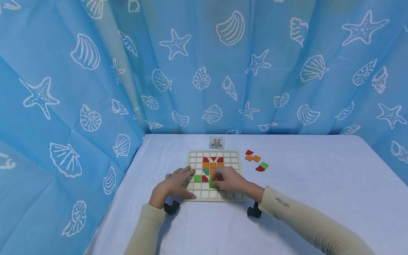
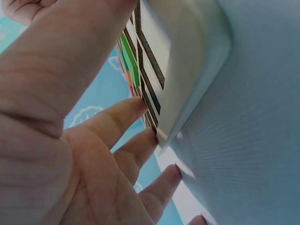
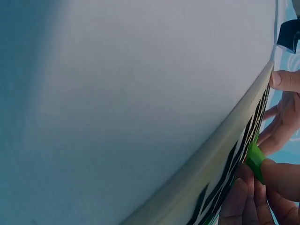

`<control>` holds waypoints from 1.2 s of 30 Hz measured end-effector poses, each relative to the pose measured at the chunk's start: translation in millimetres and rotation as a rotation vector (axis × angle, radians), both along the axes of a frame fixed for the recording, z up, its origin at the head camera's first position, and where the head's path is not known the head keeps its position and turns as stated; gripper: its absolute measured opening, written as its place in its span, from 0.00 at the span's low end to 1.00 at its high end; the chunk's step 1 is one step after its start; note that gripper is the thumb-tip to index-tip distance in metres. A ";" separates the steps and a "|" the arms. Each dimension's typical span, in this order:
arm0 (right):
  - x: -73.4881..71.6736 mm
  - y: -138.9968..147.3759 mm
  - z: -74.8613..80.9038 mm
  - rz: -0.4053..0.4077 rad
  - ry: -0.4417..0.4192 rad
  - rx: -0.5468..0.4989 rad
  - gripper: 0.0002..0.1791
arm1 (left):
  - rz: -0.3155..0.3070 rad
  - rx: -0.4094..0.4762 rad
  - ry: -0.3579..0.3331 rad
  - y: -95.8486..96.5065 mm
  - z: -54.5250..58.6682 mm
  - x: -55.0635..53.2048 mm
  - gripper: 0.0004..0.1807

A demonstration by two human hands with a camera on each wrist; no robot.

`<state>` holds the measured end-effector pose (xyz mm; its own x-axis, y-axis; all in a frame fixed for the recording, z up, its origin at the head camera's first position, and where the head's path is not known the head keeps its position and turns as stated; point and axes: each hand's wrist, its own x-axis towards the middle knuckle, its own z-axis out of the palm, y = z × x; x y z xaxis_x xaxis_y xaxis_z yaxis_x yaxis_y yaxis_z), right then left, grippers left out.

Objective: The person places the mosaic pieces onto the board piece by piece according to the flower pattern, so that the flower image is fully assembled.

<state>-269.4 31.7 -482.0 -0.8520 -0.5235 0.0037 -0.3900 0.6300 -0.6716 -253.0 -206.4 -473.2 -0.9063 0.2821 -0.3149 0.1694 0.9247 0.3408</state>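
Note:
A pale wooden grid board (image 1: 198, 193) lies on the table with a pattern of red, orange and green tiles in its squares. My left hand (image 1: 176, 182) rests along the board's left side, fingers spread and fairly straight, with the thumb at the near-left corner. My right hand (image 1: 231, 180) is over the middle of the board. Its thumb and fingers pinch a green tile (image 3: 255, 159), held tilted close over the grid. A green square tile (image 1: 197, 178) and a red quarter-round tile (image 1: 205, 179) sit in squares to the left of it.
Right of the board lie several loose tiles: a red one (image 1: 249, 152), orange squares (image 1: 256, 158), a green one (image 1: 264, 165) and another red one (image 1: 260, 169). Behind the board is a small pattern card (image 1: 216, 142). A blue shell-print curtain (image 1: 204, 99) hangs beyond the table.

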 end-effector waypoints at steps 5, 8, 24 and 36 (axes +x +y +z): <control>1.0 -2.2 0.1 0.011 0.033 0.030 0.03 | -0.002 0.002 0.001 -1.5 -0.7 -1.9 0.55; 0.4 -2.7 -1.2 0.021 0.064 0.072 0.01 | -0.002 0.005 -0.003 -2.7 -1.6 -2.3 0.55; -6.3 16.0 2.4 0.065 -0.043 -0.035 0.04 | 0.016 0.023 -0.003 -4.1 -1.8 -2.8 0.54; -20.5 77.4 16.4 -0.098 0.052 -0.090 0.11 | 0.008 0.017 0.004 -1.8 -4.5 -2.8 0.55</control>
